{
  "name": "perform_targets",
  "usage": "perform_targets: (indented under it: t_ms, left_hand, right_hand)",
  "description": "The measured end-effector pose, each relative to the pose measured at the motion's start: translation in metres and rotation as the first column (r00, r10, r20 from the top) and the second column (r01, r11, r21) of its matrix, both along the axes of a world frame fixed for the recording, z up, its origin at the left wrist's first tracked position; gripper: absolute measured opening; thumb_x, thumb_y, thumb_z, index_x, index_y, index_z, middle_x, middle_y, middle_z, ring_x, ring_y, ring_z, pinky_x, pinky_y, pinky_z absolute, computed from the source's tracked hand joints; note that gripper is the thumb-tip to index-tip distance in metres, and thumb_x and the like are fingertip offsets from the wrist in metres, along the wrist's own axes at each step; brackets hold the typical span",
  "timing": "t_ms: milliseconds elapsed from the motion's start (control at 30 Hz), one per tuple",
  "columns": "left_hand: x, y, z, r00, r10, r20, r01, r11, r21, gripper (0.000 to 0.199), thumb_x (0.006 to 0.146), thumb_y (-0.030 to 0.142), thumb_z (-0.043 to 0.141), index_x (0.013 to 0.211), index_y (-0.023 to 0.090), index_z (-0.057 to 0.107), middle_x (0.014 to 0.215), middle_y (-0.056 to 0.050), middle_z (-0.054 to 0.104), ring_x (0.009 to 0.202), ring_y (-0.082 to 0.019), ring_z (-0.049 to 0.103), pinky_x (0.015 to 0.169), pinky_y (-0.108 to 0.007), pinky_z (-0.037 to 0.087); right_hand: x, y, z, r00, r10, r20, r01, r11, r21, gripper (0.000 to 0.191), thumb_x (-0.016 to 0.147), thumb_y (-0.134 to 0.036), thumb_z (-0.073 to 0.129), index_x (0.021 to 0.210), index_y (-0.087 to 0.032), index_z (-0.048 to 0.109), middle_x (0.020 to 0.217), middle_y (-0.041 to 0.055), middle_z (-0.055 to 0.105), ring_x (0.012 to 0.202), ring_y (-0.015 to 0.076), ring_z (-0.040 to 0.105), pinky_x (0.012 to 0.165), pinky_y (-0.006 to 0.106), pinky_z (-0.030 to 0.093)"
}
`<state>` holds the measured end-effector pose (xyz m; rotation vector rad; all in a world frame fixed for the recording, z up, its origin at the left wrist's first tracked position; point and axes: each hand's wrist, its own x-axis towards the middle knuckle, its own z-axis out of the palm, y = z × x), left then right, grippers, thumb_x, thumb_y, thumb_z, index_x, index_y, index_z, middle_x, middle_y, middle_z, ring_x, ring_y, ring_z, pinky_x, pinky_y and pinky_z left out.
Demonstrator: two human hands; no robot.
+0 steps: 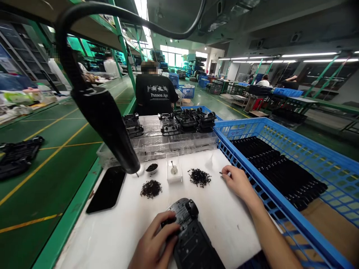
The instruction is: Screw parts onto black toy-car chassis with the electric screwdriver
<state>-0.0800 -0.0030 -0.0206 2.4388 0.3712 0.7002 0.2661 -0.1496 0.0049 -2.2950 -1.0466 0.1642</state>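
A black plastic toy car chassis [193,239] lies slanted on the white work surface [221,231], one wheel showing near its far end. My left hand [159,241] grips its left side, fingers curled over the edge. Off to the right, near the blue crate, my right hand [237,181] pinches a small dark screw [221,173] between thumb and forefinger. Loose black screws lie in one pile [199,177] left of that hand and in another pile [151,189] farther left. A black electric screwdriver [108,129] hangs above the left side, bit pointing down, touched by neither hand.
A clear box [174,169] and a small dish of screws [152,168] stand mid-table. A phone [108,189] lies left. More chassis [187,120] sit behind clear trays [154,144]. A blue crate [280,209] holds black parts. A person in black [157,91] sits ahead beside the green conveyor [70,149].
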Motion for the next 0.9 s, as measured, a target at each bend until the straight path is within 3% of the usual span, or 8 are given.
perform_targets:
  t_ms: [133,200,267,367,567,667,800,900]
  left_hand:
    - [-0.004,-0.007,0.009,0.991,-0.093,-0.101,0.082,0.99,-0.111,0.025,0.099,0.02,0.056,0.118,0.032,0.067,0.145,-0.006,0.057,0.13,-0.023,0.063,0.106,-0.033,0.058]
    - [-0.005,-0.013,0.012,0.98,-0.107,-0.169,0.078,0.983,-0.169,0.037,0.097,0.016,0.055,0.128,0.035,0.062,0.153,-0.005,0.05,0.138,-0.023,0.057,0.114,-0.036,0.053]
    - [-0.005,-0.017,0.013,0.976,-0.065,-0.207,0.028,0.984,-0.176,0.049,0.096,0.017,0.057,0.14,0.037,0.053,0.159,-0.005,0.043,0.144,-0.024,0.051,0.118,-0.041,0.049]
    - [-0.002,-0.019,0.008,0.975,0.024,-0.221,-0.058,0.987,-0.148,0.063,0.093,0.024,0.064,0.151,0.036,0.041,0.159,-0.008,0.042,0.144,-0.029,0.049,0.119,-0.05,0.048]
    - [0.005,-0.022,-0.002,0.981,0.029,-0.194,-0.049,0.994,-0.099,0.076,0.088,0.024,0.07,0.156,0.029,0.035,0.144,-0.013,0.057,0.133,-0.033,0.055,0.112,-0.054,0.05]
    - [0.005,-0.023,-0.003,0.988,0.04,-0.147,-0.05,0.997,-0.06,0.082,0.089,0.031,0.07,0.16,0.031,0.029,0.15,-0.013,0.053,0.137,-0.036,0.05,0.114,-0.056,0.047]
    - [0.004,-0.023,0.002,0.987,0.065,-0.147,-0.09,0.981,-0.171,0.099,0.088,0.027,0.068,0.166,0.034,0.007,0.151,-0.013,0.049,0.132,-0.035,0.053,0.11,-0.054,0.049]
    - [0.006,-0.023,0.007,0.979,0.037,-0.199,-0.085,0.967,-0.24,0.104,0.086,0.023,0.068,0.165,0.037,0.002,0.142,-0.011,0.053,0.124,-0.033,0.055,0.107,-0.053,0.048]
  right_hand:
    - [-0.03,0.006,0.014,0.958,0.168,-0.233,-0.128,0.976,0.174,0.042,0.101,-0.034,0.049,0.14,-0.022,0.057,0.091,0.0032,0.067,0.067,0.0166,0.058,0.066,0.031,0.046]
    - [-0.051,0.012,0.018,0.858,0.32,-0.402,-0.224,0.937,0.268,0.035,0.101,-0.037,0.052,0.132,-0.023,0.062,0.081,0.0007,0.064,0.067,0.0169,0.059,0.065,0.03,0.046]
    - [-0.07,0.019,0.017,0.784,0.422,-0.456,-0.302,0.9,0.314,0.021,0.098,-0.034,0.06,0.114,-0.024,0.069,0.077,0.0001,0.065,0.072,0.0174,0.062,0.068,0.03,0.048]
    - [-0.086,0.028,0.009,0.784,0.486,-0.387,-0.391,0.87,0.301,0.007,0.092,-0.024,0.066,0.095,-0.023,0.073,0.083,0.0008,0.07,0.078,0.0176,0.064,0.071,0.03,0.048]
    - [-0.086,0.028,-0.001,0.841,0.519,-0.152,-0.477,0.844,0.244,0.026,0.077,-0.002,0.067,0.081,-0.024,0.079,0.083,0.002,0.073,0.086,0.0199,0.066,0.078,0.032,0.05]
    - [-0.093,0.03,0.0,0.828,0.519,-0.214,-0.441,0.837,0.323,0.024,0.078,-0.005,0.071,0.082,-0.026,0.082,0.079,0.0005,0.076,0.079,0.018,0.067,0.075,0.03,0.051]
    - [-0.108,0.036,-0.004,0.746,0.557,-0.365,-0.43,0.822,0.374,0.022,0.078,-0.007,0.074,0.085,-0.025,0.084,0.081,-0.0002,0.079,0.075,0.017,0.071,0.074,0.028,0.053]
    - [-0.111,0.039,-0.008,0.691,0.599,-0.405,-0.473,0.798,0.374,0.026,0.077,-0.002,0.069,0.084,-0.023,0.083,0.083,0.0002,0.079,0.078,0.0173,0.073,0.074,0.027,0.054]
